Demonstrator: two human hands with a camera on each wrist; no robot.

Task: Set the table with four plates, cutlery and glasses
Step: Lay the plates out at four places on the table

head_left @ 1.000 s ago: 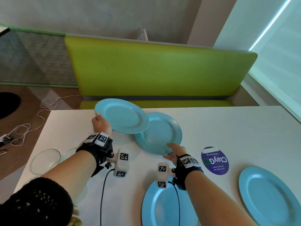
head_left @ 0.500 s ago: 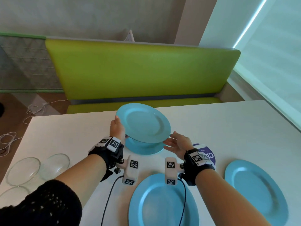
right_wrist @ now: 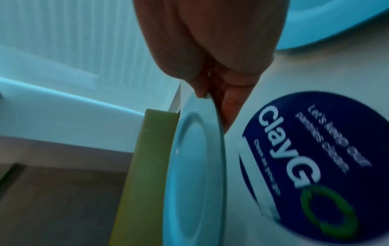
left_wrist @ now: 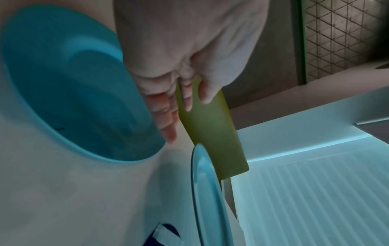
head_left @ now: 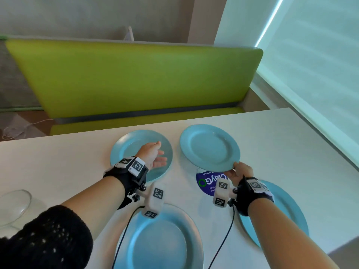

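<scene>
At centre right of the head view, the right hand (head_left: 240,172) pinches the near rim of 1 of 4 plates (head_left: 209,147), tilted above the table (head_left: 291,144), best lowered flat beside its neighbour (head_left: 124,144), over which the left hand (head_left: 153,155) hovers, fingers loose and empty.

1. Black knitted sleeve (head_left: 46,239) on left upper forearm.
2. Black wrist wraps (head_left: 250,197) on both arms, with white marker tags (head_left: 136,165).
3. White camera blocks (head_left: 154,200) with black cables (head_left: 223,243) below wrists.
</scene>
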